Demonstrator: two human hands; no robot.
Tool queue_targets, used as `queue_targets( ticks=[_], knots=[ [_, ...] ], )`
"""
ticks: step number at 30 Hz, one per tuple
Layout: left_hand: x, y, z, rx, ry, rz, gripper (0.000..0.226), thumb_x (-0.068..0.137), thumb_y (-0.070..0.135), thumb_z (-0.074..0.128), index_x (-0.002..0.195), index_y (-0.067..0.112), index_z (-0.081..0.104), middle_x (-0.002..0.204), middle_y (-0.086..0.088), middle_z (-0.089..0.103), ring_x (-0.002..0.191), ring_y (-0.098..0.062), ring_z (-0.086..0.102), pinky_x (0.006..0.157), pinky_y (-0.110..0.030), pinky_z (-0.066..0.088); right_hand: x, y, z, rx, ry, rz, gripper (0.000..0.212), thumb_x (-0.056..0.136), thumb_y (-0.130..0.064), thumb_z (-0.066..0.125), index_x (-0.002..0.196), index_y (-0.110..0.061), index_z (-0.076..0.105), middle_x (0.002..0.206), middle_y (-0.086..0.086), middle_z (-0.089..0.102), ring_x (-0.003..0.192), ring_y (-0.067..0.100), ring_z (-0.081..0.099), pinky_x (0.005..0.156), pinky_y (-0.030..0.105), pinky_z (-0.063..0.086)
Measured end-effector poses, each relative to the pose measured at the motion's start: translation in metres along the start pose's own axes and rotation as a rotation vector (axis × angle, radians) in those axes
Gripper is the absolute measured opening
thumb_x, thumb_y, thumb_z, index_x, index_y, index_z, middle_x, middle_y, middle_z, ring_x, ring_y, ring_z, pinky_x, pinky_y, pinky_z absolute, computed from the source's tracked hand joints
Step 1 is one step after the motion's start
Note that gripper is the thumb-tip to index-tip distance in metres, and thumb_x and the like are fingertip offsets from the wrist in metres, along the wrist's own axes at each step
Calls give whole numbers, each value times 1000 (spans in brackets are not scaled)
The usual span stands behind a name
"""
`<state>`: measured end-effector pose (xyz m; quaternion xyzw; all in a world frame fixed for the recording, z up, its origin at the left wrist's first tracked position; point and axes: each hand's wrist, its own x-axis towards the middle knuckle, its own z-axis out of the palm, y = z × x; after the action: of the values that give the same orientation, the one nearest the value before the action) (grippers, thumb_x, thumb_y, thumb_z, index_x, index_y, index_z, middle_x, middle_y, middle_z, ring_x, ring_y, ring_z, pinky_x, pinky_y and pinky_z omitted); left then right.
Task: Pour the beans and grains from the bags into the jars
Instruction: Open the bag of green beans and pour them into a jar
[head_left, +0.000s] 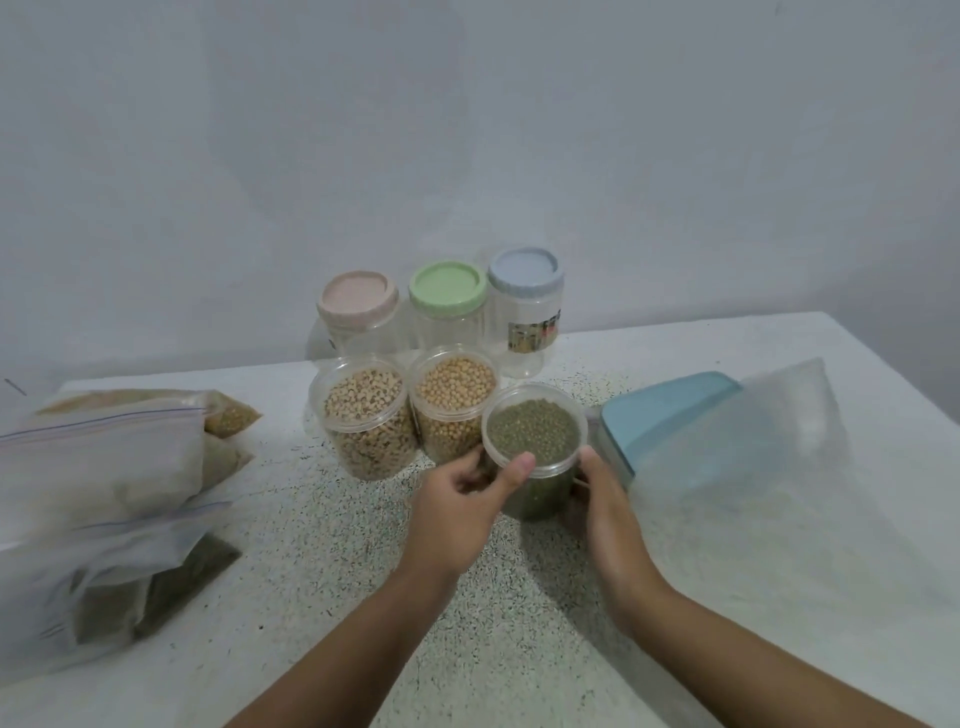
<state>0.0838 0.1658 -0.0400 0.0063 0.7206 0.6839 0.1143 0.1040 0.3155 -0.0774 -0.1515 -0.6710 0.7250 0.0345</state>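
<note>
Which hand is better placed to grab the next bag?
Left, likely: the bags lie on the side of the left hand, while the right hand would have to reach across the green-bean jar both hold.

On the desk (363, 597) three open jars stand in a row: the left open jar (363, 415), the middle open jar (452, 400) just beside it, and the right open jar (535, 447), nearest to the person. Behind them three closed jars (449, 306) stand side by side. The pile of bags (104, 493) lies at the far left. The large container (753, 441) lies on its side at the right. The left hand (452, 499) and the right hand (608, 493) hold the right open jar between them.
</note>
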Motion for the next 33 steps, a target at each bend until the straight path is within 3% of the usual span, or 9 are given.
queue_targets(
  ticks=[3,8,14,19,24,26,30,33],
  knots=[
    [8,-2,8,-45,15,-46,40,92,42,69,123,18,72,110,7,78,101,-5,71,94,-25,54,10,-17,2,76,63,107,40,103,-57,39,130,-41,63,134,-12,64,126,7,55,114,44,42],
    [19,-3,12,-209,78,-220,42,98,43,57,125,12,64,122,-4,70,115,-14,66,101,-37,55,24,-36,3,144,100,233,54,104,-62,33,135,-29,60,140,-3,61,131,13,50,119,43,34],
    [34,11,21,-236,68,-265,48,103,39,54,140,9,51,127,-1,64,121,-15,61,106,-43,51,42,-50,7,211,110,241,56,106,-59,28,137,-24,57,141,4,59,127,14,52,118,40,36],
    [39,6,27,-294,64,-284,53,103,38,54,148,9,46,142,-6,58,129,-17,57,106,-44,50,53,-54,9,201,114,277,66,106,-61,26,149,-17,49,148,8,54,136,19,49,118,40,35],
    [37,7,27,-344,27,-319,51,99,38,58,143,14,50,136,-1,61,126,-22,60,105,-51,51,58,-63,8,218,105,324,67,105,-61,25,148,-15,49,149,9,53,138,25,49,118,44,36],
    [36,11,24,-287,-28,-319,46,100,38,57,140,16,51,130,2,63,123,-22,62,104,-51,52,58,-67,5,239,85,341,63,106,-59,26,145,-15,51,145,11,56,134,26,52,115,44,39],
    [36,37,6,87,-232,-227,43,101,44,51,129,14,63,125,0,70,111,-19,70,100,-43,55,58,-86,0,270,-20,341,45,108,-50,37,119,-16,64,116,6,71,103,17,66,86,34,50],
    [36,66,-6,194,-236,-54,44,93,45,53,115,12,72,109,-6,76,100,-25,72,91,-38,58,62,-111,-5,133,-50,253,38,106,-43,45,131,-18,58,124,5,67,114,20,62,88,38,46]
  ],
)
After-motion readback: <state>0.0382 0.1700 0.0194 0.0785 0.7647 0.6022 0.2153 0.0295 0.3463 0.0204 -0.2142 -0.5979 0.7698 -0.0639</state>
